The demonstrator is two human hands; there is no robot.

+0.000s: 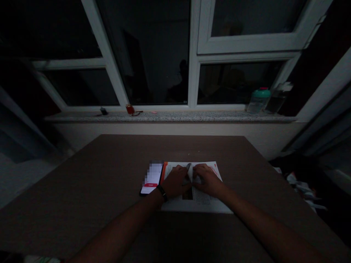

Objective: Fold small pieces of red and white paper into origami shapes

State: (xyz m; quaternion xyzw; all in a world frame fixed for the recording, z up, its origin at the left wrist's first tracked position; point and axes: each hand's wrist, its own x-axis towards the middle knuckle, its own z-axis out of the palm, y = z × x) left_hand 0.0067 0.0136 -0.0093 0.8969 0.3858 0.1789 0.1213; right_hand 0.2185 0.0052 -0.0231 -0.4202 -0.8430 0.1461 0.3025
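Observation:
A small folded piece of white paper [190,173] stands up between my two hands, near the middle of the table. From its left side my left hand [175,181], with a dark band on the wrist, grips it with bent fingers. My right hand [207,180] pinches it from the right. Beneath both hands lies a flat printed booklet [219,207] with an orange strip along its left edge. In the dim light the fingertips and the paper's exact folds are hard to make out.
A phone [153,174] with a lit screen lies left of the booklet on the brown table [90,179]. On the stone windowsill [170,117] stand a teal-lidded bottle [257,101], a clear bottle [276,98], a small red jar [129,109] and a small dark bottle [103,110].

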